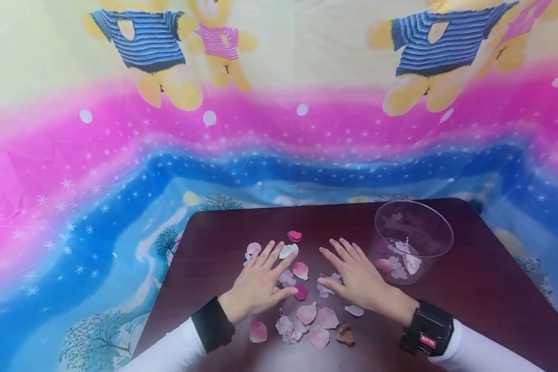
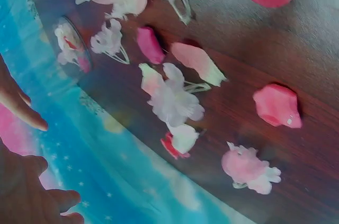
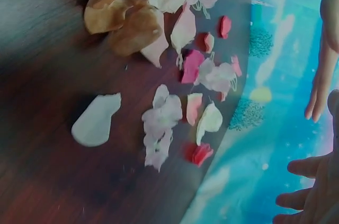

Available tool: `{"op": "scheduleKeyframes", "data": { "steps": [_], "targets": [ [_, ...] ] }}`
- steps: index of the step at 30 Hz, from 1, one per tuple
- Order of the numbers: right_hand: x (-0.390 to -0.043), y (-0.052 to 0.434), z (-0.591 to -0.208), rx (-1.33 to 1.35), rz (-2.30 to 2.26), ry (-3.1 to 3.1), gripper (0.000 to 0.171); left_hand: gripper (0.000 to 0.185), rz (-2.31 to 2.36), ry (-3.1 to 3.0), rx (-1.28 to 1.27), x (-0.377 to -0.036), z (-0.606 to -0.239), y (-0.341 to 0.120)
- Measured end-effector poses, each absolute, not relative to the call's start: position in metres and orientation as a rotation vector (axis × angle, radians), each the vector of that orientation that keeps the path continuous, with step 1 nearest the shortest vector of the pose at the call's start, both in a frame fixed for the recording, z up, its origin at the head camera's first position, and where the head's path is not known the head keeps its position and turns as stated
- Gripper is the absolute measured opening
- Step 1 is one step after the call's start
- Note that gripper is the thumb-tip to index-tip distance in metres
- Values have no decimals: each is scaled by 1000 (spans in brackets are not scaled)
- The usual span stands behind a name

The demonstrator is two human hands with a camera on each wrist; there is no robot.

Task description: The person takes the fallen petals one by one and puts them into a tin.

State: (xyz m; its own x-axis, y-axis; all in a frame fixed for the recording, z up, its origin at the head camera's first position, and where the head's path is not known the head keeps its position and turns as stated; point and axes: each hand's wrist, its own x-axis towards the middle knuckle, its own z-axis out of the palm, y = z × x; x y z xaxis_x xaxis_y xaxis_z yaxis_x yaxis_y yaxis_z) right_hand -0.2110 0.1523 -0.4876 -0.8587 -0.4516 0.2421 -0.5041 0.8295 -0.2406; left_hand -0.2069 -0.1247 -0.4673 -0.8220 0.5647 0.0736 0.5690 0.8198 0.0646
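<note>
White sleeves (image 1: 172, 349) reach over a dark table (image 1: 488, 274) strewn with loose petals (image 1: 327, 318)

The left hand (image 1: 256, 284) and right hand (image 1: 360, 276) hover apart, backs up, fingers straight and spread, neither gripping anything, perhaps so the petals stay undisturbed; a clear tub (image 1: 400, 217) stands to the right, beyond the right hand, apparently keeping the flower pieces (image 1: 398, 266) inside it separate; pale blossom clusters (image 1: 290, 328) lie between and nearer than the hands, with a curled brown petal (image 1: 345, 335) and a magenta petal (image 1: 300, 292) near the left thumb
</note>
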Motion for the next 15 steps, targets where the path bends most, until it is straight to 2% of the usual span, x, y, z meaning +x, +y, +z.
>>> {"op": "scheduleKeyframes", "data": {
  "steps": [15],
  "targets": [
    [-240, 101, -506, 789, 495, -2890, 77, 75, -202, -3048, -688, -253, -493, -162]
  ]
}}
